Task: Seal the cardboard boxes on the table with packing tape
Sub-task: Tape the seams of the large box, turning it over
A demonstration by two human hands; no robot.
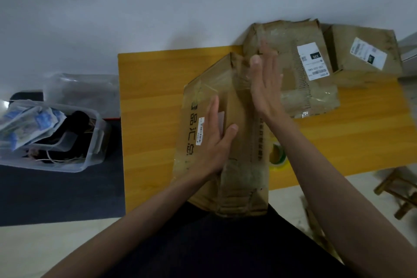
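A worn cardboard box [239, 106] with black printed characters lies at the near edge of the wooden table [146, 101], overhanging toward me. My left hand [214, 140] presses flat on its top with straight fingers. Along the box's right upper edge, my right hand [264, 81] lies flat with its fingers straight. A roll of packing tape [278, 157] sits on the table just right of the box, partly hidden by my right forearm. Behind stand a second box [300, 70] with a white label and a third box [365, 54].
A clear plastic bin [56, 140] holding packets and cables sits on a dark surface left of the table, with a clear lid [83, 92] behind it. A wooden stool [399, 194] stands on the floor at right. A white wall backs the table.
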